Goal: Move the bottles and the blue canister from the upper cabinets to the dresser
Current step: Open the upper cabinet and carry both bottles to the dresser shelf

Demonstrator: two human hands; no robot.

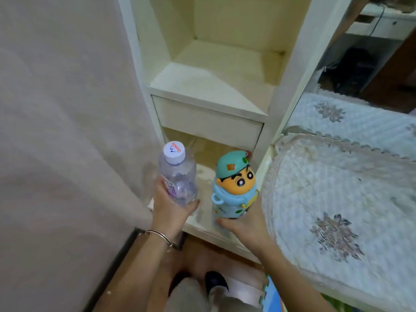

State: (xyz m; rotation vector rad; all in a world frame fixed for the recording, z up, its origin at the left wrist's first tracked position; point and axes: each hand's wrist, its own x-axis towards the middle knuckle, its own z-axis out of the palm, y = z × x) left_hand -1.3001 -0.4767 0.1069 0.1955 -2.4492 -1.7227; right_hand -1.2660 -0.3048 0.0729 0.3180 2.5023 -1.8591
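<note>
Thin metal bangle (158,237) on the left wrist, both forearms bare, dark shoe (216,282).

I take this for a home bedroom — a cream shelf unit (209,95) with a drawer (207,122) stands beside a bed's quilted floral cover (337,199) — and a foam play mat (273,298) lies on the floor.

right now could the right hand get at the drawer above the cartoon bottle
Probably not yet: the right hand is wrapped around the cartoon bottle. Nothing blocks the drawer itself.
</note>
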